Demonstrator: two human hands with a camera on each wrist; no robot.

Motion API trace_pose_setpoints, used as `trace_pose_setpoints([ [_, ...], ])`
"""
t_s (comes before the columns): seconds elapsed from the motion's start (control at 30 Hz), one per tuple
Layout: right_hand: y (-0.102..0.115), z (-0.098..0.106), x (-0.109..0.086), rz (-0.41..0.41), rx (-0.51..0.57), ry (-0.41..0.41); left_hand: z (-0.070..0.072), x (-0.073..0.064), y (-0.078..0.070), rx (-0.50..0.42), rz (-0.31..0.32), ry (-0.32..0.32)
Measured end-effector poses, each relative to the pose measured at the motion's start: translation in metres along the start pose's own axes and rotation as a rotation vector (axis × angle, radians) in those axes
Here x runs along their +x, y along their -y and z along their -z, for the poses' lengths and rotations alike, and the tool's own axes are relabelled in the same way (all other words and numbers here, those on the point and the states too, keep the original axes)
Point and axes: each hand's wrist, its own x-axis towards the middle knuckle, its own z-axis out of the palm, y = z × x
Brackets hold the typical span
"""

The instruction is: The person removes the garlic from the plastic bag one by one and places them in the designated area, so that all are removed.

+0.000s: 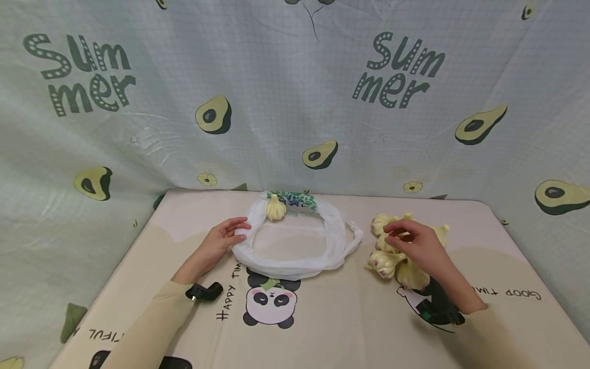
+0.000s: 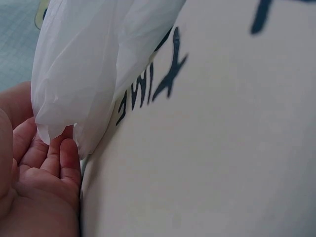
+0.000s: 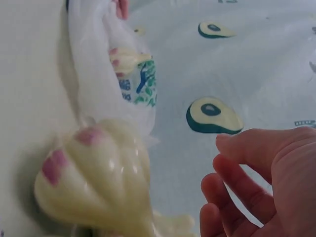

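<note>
A white plastic bag [image 1: 286,267] lies with its mouth spread in a wide ring on the table. My left hand [image 1: 221,243] holds the bag's left rim, its fingers against the plastic in the left wrist view. One garlic bulb [image 1: 276,208] sits inside the bag at the back left, by the green and blue print. On the right, my right hand [image 1: 421,247] hovers over a pile of several garlic bulbs [image 1: 383,263], partly covering them. Its fingers are loosely bent, with nothing between thumb and fingertips. A shiny bulb with purple patches [image 3: 98,177] looms large in the right wrist view.
A pale tablecloth [image 1: 341,323] with panda prints covers the table. Behind it hangs a curtain [image 1: 276,102] printed with avocados and lettering. Twisted bag handles [image 1: 354,238] stick out on the bag's right side, toward the garlic pile.
</note>
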Motion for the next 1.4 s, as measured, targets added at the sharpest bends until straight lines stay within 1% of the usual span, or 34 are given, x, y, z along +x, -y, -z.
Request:
trace_pose_setpoints([
  [0.17, 0.006, -0.016, 0.020, -0.044, 0.017, 0.032, 0.000, 0.000, -0.001, 0.001, 0.015, -0.006],
  [0.37, 0.011, -0.036, 0.045, -0.063, 0.041, 0.086, -0.001, -0.001, -0.001, 0.004, 0.005, -0.007],
  [0.73, 0.024, -0.079, 0.089, -0.042, 0.072, 0.146, -0.002, 0.000, 0.000, 0.006, 0.004, -0.009],
  [0.9, 0.029, -0.101, 0.104, -0.055, 0.088, 0.177, -0.002, 0.000, 0.000, 0.006, -0.004, -0.013],
  [1.03, 0.033, -0.120, 0.115, -0.064, 0.102, 0.190, -0.003, 0.000, 0.001, 0.013, -0.004, -0.007],
  [1.23, 0.047, -0.147, 0.133, -0.081, 0.135, 0.210, -0.002, 0.001, 0.002, 0.025, 0.008, -0.013],
  [1.4, 0.056, -0.172, 0.143, -0.040, 0.138, 0.167, -0.002, 0.000, 0.001, 0.022, 0.007, -0.012],
])
